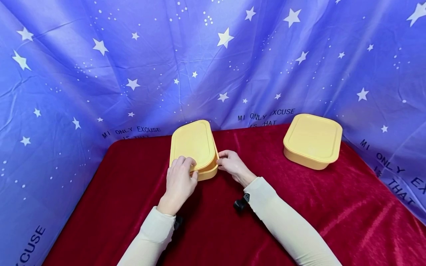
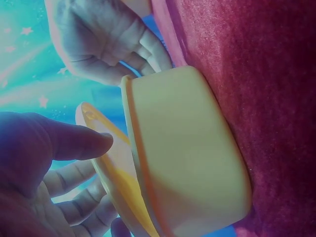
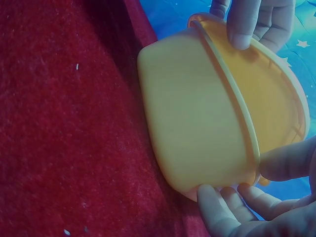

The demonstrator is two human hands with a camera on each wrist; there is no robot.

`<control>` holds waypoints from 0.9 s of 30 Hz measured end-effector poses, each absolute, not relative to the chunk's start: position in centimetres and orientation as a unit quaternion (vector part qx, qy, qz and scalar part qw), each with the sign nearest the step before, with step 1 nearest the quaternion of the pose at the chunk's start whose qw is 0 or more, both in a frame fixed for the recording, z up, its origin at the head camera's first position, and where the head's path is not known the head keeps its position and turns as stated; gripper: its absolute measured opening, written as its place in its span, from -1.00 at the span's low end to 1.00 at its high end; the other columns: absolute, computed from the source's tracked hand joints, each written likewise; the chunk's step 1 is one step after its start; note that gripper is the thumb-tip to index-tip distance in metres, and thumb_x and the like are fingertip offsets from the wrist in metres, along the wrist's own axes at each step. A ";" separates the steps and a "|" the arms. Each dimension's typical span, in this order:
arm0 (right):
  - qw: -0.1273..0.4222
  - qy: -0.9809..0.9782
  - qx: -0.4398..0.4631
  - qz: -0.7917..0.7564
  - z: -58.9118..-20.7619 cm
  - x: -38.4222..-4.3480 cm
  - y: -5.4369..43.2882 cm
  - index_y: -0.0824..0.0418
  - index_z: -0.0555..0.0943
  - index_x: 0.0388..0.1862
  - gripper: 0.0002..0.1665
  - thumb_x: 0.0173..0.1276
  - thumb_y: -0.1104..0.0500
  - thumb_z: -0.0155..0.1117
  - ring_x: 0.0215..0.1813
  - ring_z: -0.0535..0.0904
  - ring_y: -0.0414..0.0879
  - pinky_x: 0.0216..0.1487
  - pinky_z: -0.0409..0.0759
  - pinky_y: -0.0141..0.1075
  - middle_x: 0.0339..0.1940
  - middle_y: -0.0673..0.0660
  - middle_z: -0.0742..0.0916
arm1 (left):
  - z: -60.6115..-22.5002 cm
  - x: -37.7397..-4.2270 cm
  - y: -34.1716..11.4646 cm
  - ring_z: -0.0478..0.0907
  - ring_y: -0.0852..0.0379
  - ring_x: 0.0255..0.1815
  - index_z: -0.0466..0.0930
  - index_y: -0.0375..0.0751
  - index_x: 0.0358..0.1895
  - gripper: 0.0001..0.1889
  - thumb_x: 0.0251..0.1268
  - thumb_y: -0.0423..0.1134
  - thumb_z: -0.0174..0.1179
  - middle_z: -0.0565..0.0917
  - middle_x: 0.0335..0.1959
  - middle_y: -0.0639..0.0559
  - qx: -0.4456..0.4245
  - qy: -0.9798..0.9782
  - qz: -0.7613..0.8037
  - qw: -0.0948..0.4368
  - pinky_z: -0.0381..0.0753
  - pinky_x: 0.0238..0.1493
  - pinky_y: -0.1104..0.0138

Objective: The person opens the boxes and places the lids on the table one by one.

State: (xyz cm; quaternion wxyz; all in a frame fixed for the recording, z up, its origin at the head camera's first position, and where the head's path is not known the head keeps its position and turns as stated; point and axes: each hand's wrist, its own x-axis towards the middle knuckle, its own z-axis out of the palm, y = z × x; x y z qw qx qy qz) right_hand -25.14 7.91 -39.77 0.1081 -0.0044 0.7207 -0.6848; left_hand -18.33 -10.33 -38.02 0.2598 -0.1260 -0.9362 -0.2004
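Observation:
A yellow food box (image 1: 208, 174) stands on the red cloth, its front wall facing me. Its lid (image 1: 193, 142) is tilted up at the near edge, leaving a gap above the rim, as the right wrist view shows. My left hand (image 1: 179, 181) pinches the lid's raised front edge, thumb (image 2: 81, 142) under it and fingers over the top. At the box's right side my right hand (image 1: 234, 167) holds the rim and wall between thumb (image 3: 286, 162) and fingers. The inside of the box is mostly hidden.
A second yellow box (image 1: 313, 142) with its lid on stands at the back right of the table. Red velvet cloth (image 1: 213, 229) covers the tabletop. A blue star-printed curtain (image 1: 186, 55) hangs close behind both boxes and along the sides.

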 end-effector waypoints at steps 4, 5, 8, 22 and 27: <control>0.108 0.721 -0.005 -0.684 -39.7 -25.1 7.8 0.48 0.41 0.01 -0.66 0.22 0.47 0.03 -0.16 0.58 -0.03 0.07 0.54 -0.06 -0.13 0.27 0.55 | -38.0 -18.3 -10.4 0.42 -0.03 -0.27 0.58 -0.14 -0.28 -0.78 -0.04 -0.34 0.38 0.52 -0.34 0.01 -0.127 -0.935 -0.205 0.260 0.37 -0.39 0.18; 0.107 0.722 -0.005 -0.684 -39.6 -25.1 7.8 0.49 0.41 0.01 -0.66 0.22 0.47 0.03 -0.16 0.58 -0.03 0.07 0.54 -0.06 -0.13 0.27 0.55 | -37.9 -18.3 -10.4 0.42 -0.03 -0.27 0.58 -0.14 -0.29 -0.78 -0.04 -0.35 0.38 0.52 -0.34 0.01 -0.127 -0.934 -0.207 0.260 0.37 -0.39 0.18; 0.107 0.722 -0.004 -0.683 -39.5 -25.0 7.8 0.49 0.41 0.01 -0.66 0.22 0.47 0.03 -0.15 0.58 -0.02 0.07 0.54 -0.05 -0.12 0.28 0.54 | -37.9 -18.3 -10.4 0.42 -0.03 -0.27 0.58 -0.14 -0.29 -0.78 -0.03 -0.35 0.38 0.52 -0.34 0.01 -0.128 -0.934 -0.208 0.259 0.37 -0.40 0.18; 0.107 0.721 -0.003 -0.685 -39.6 -24.9 7.7 0.49 0.40 0.02 -0.65 0.21 0.47 0.04 -0.16 0.58 -0.02 0.06 0.56 -0.08 -0.13 0.28 0.55 | -37.7 -18.2 -10.5 0.44 -0.04 -0.28 0.58 -0.16 -0.30 -0.78 -0.04 -0.38 0.38 0.50 -0.37 0.00 -0.130 -0.933 -0.208 0.264 0.41 -0.37 0.14; 0.108 0.721 -0.001 -0.685 -39.7 -25.0 7.7 0.50 0.40 0.03 -0.64 0.21 0.47 0.04 -0.17 0.58 -0.02 0.04 0.56 -0.08 -0.14 0.28 0.54 | -37.6 -18.2 -10.5 0.46 -0.05 -0.30 0.59 -0.17 -0.31 -0.78 -0.06 -0.41 0.38 0.49 -0.40 0.01 -0.141 -0.927 -0.213 0.274 0.43 -0.36 0.12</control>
